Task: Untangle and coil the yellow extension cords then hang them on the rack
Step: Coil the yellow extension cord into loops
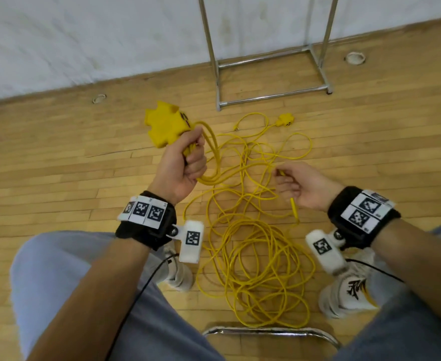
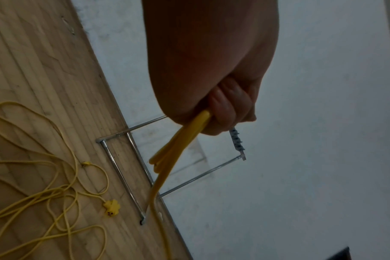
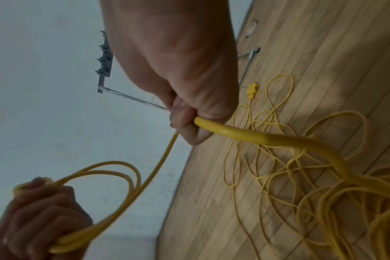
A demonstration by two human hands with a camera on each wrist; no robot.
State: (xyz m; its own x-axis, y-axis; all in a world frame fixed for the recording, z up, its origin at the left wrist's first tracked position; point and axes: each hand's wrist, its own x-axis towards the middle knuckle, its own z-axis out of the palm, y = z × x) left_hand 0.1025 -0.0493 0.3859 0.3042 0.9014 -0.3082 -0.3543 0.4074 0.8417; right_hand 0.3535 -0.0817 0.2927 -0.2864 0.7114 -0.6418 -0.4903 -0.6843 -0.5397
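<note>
wooden floor (image 1: 58,157), yellow cords (image 1: 255,256) tangled below both hands, each gripping cord

I see a floor (image 1: 58,157) of pale wooden strips with a dull sheen, scuffed and cracked in places, and against its far edge a rack (image 1: 271,99) of thin, bright, polished metal tubing. The yellow extension cords (image 1: 253,256) look like smooth plastic or rubber with a slight gloss, and the socket block (image 1: 166,127) has a matt yellow moulded surface. My wrist bands (image 1: 146,227) look like black cloth carrying matt white printed tags.
</note>
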